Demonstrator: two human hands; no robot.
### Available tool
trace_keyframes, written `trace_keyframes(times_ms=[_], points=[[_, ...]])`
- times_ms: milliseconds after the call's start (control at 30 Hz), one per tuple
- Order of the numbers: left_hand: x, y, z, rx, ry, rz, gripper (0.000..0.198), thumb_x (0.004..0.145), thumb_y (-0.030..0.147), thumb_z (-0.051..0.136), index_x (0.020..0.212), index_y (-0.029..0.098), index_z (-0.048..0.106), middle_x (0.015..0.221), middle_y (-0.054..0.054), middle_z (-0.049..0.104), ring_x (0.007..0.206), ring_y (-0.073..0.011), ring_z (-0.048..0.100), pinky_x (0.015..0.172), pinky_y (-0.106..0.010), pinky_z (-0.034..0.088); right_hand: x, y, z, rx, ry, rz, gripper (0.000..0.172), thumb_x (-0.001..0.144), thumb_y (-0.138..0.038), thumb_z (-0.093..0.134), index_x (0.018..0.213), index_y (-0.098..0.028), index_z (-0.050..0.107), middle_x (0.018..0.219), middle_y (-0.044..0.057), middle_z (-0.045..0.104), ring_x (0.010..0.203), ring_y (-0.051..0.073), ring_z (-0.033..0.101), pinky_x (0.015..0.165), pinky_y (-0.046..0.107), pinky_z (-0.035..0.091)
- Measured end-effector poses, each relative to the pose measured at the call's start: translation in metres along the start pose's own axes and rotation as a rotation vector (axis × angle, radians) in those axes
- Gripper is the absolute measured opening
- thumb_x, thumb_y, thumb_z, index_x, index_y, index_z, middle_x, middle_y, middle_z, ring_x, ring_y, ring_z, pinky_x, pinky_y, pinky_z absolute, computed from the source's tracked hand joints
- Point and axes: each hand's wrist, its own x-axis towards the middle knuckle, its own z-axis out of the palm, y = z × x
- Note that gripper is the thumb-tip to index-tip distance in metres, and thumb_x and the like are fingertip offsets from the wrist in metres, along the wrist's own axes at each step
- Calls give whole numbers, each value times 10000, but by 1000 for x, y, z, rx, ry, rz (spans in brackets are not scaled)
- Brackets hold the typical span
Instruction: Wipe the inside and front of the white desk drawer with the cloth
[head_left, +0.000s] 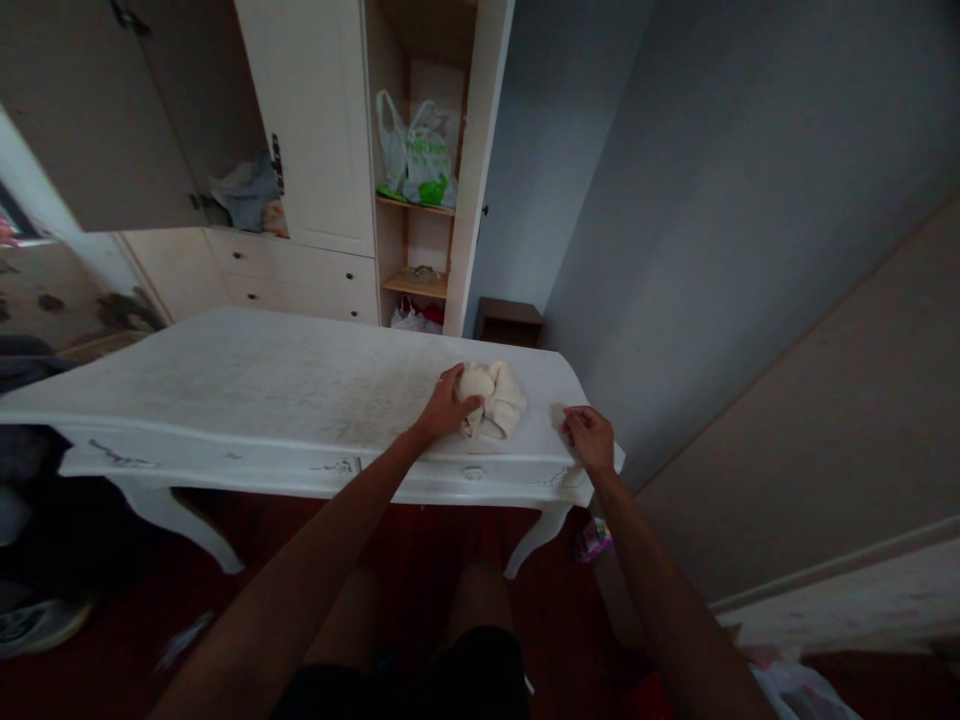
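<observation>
Gripping the cream cloth (504, 402) by its left side, the left hand (446, 408) has thumb and fingers closed on the folds; the cloth sits toward the right end of the white table (247, 350) — bunched already, not spread flat; the right hand (589, 440) is apart from it by the corner, fingers curled, and whether they pinch anything I cannot tell; grey smudges (367, 395) mark the tabletop leftward — that stretch, I'd judge, isn't clean yet.
</observation>
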Motion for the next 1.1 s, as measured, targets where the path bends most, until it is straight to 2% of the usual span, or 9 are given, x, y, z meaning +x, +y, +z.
trace_keyframes(times_ms=[167, 267, 333, 433, 533, 667, 767, 933, 1100], points=[[-15, 16, -16, -215, 248, -58, 381, 711, 300, 642, 1068, 173, 606, 1114, -103, 639, 1082, -226, 599, 946, -383, 464, 1, 1, 0, -14, -15, 12, 278, 715, -414, 573, 808, -164, 652, 581, 2, 634, 428, 130, 484, 447, 258, 398], [-49, 31, -31, -312, 337, -67, 268, 733, 358, 641, 923, 169, 647, 808, -34, 655, 792, -176, 626, 772, -322, 498, 2, 4, 1, -45, -13, -1, 284, 731, -421, 563, 816, -167, 656, 597, 6, 640, 456, 139, 506, 472, 265, 414], [-82, 38, -40, -331, 394, -59, 235, 754, 363, 640, 885, 169, 667, 709, -5, 633, 710, -154, 604, 723, -292, 489, 4, 7, 2, -75, -10, -18, 294, 743, -443, 558, 803, -172, 655, 598, 9, 640, 487, 147, 525, 492, 267, 420], [-129, 35, -52, -286, 343, -87, 205, 773, 364, 640, 783, 165, 689, 636, -3, 626, 646, -145, 581, 672, -270, 472, 5, 9, 3, -86, 1, -44, 344, 784, -511, 528, 804, -185, 637, 583, 4, 630, 487, 143, 518, 496, 263, 410], [-155, 21, -56, -385, 216, -269, 257, 789, 394, 634, 739, 149, 693, 581, -6, 608, 590, -137, 563, 630, -262, 465, 5, 8, 5, -44, 10, -34, 395, 836, -574, 468, 826, -203, 603, 558, -10, 613, 452, 132, 488, 468, 252, 389], [-159, 3, -41, -708, 28, -692, 251, 750, 332, 671, 864, 110, 692, 660, -51, 676, 600, -172, 637, 638, -300, 524, 5, 7, 5, -50, 21, -27, 426, 865, -605, 436, 792, -212, 585, 542, -14, 605, 461, 130, 501, 476, 243, 389], [-153, -6, -20, -809, -39, -911, 175, 799, 249, 616, 886, 106, 668, 749, -88, 710, 680, -219, 697, 703, -350, 564, 5, 8, 5, -91, 20, -37, 440, 869, -601, 422, 767, -210, 597, 548, -9, 614, 483, 137, 520, 499, 247, 402], [-140, -13, 12, -890, -35, -1044, 161, 887, 244, 544, 842, 113, 627, 770, -126, 715, 739, -215, 716, 818, -351, 563, 5, 5, 3, -112, -2, -22, 292, 818, -422, 452, 715, -206, 618, 564, -3, 625, 520, 149, 535, 507, 248, 404], [-128, -9, 27, -962, -53, -1147, 275, 911, 319, 488, 892, 78, 618, 821, -176, 710, 785, -246, 719, 838, -364, 563, 5, 1, 0, -126, -66, -26, 213, 746, -337, 465, 643, -208, 599, 512, -18, 592, 475, 135, 480, 499, 248, 387]])
